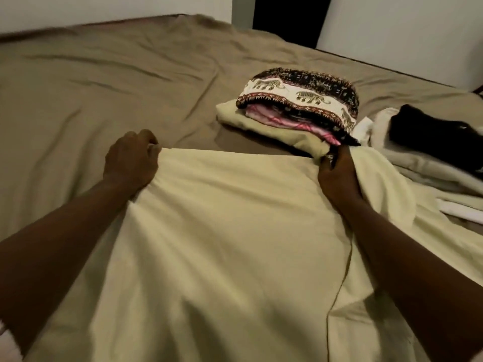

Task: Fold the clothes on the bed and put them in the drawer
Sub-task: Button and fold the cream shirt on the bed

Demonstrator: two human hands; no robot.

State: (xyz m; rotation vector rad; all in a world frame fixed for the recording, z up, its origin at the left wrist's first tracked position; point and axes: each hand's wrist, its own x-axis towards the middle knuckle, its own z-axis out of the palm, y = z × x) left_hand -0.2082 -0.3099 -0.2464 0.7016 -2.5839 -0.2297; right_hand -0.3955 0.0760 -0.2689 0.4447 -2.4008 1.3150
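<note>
- Pale-yellow cloth [222, 231] lies spread over the near part of the bed, its far edge stretched into a straight line between the two hands. A seam runs down its right side, and loose folds spill off further right.
- Left hand [130, 163] is clenched around the far left corner of that cloth, knuckles up, with the fabric bunched under the fingers.
- Right hand [337, 176] grips the far right corner, thumb on top and fingers curled into the fabric, just beside the near corner of a folded stack.
- Folded stack, on the bed beyond the right hand: an elephant-print garment [300, 95] on top, a pink piece [274, 116] tucked under it, and a folded pale-yellow piece [235, 113] at the bottom.
- Black garment [431, 134] lies unfolded to the right of the stack, on a rumpled heap of whitish cloth [418, 168].
- Olive-brown bedsheet [104, 87] covers the mattress, creased across its left and far parts.
- White wall [392, 27] stands behind the bed, with a dark gap [287, 19] to its left.
</note>
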